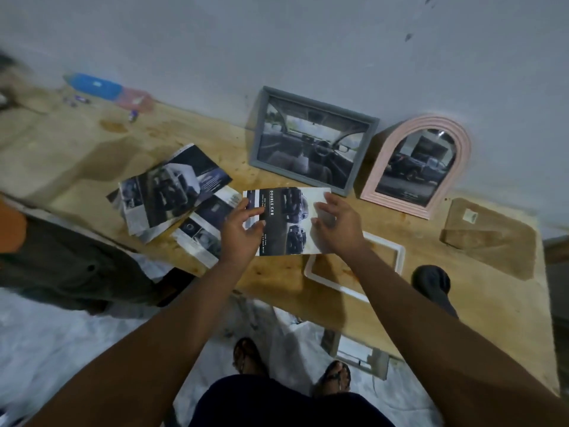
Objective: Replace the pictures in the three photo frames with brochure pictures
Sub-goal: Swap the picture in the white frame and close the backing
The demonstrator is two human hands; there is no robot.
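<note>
The left hand (243, 229) is pinching the brochure page (286, 220). The right hand (335, 226) is hanging over it, fingers half curled; grip unclear.

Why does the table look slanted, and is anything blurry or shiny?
Head view: the wide-angle lens tilts and bows the table; light is dim; the far left around the blue bottle is smeared; glass in the pink arched frame shows slight glare; heading on the brochure page is legible.

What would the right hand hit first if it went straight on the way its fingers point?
The right hand, holding the brochure page, points toward the wall. Past the page, it would probably meet the grey photo frame leaning there, though depth is unclear.
</note>
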